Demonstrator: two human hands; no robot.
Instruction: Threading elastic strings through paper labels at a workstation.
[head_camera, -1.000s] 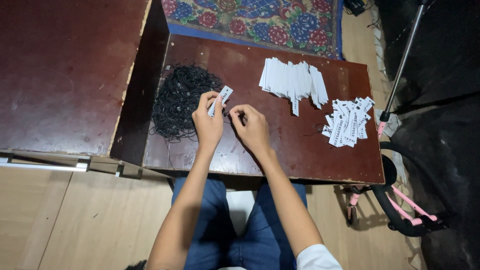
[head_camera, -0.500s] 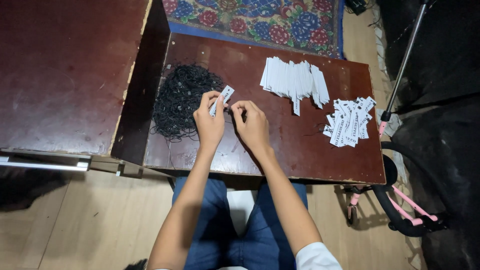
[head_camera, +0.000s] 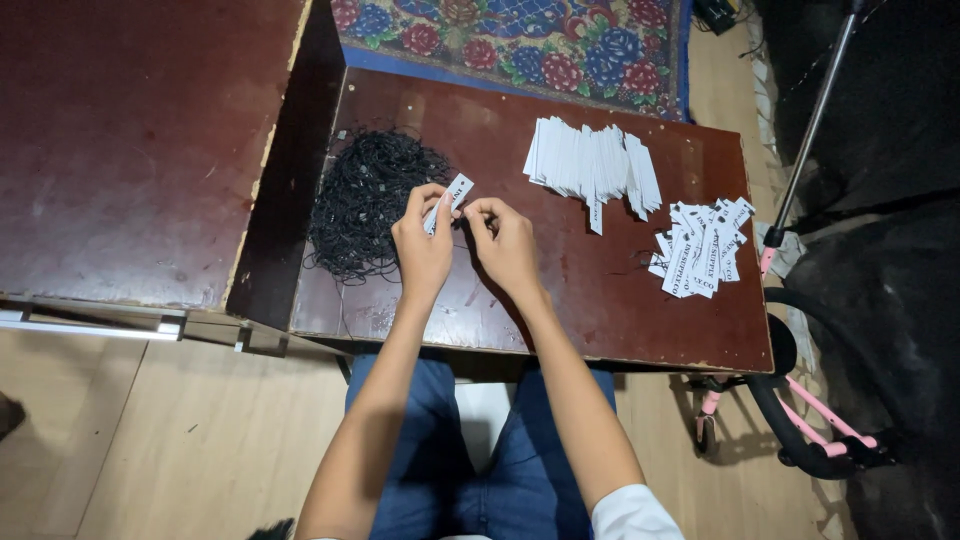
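Gripping: the left hand (head_camera: 424, 250) is pinching a small white paper tag (head_camera: 448, 201) between closed fingertips, holding it tilted just above the table, near the black pile.
Right hand: the right hand (head_camera: 505, 243) is curling its fingers shut just beside the tag's lower end; whether it is pinching a black string there is too small to tell.
Slipping risk: the tag is being held only by its edge, so it could be twisting out of the pinch if the two hands are pulling against each other.
Tangling risk: the heap of black strings (head_camera: 372, 200) is lying touching the left wrist's side, and a sleeve or finger could be dragging several loops out at once.
Mixing risk: the neat fan of white tags (head_camera: 592, 165) and the looser scatter of printed tags (head_camera: 700, 245) are sitting near each other, so a careless sweep could be blending the two piles.
Edge risk: the scattered tags are lying close to the table's right rim and could be sliding off.
Surface: a dark red-brown wooden table (head_camera: 600, 310), scuffed, is sitting lower than a second brown tabletop (head_camera: 130, 140) at the left.
Room: a floral rug (head_camera: 520, 40) is showing beyond the table, pale wooden flooring (head_camera: 150, 440) below, a metal stand pole (head_camera: 815, 120) and a pink-framed wheel (head_camera: 810, 420) at the right.
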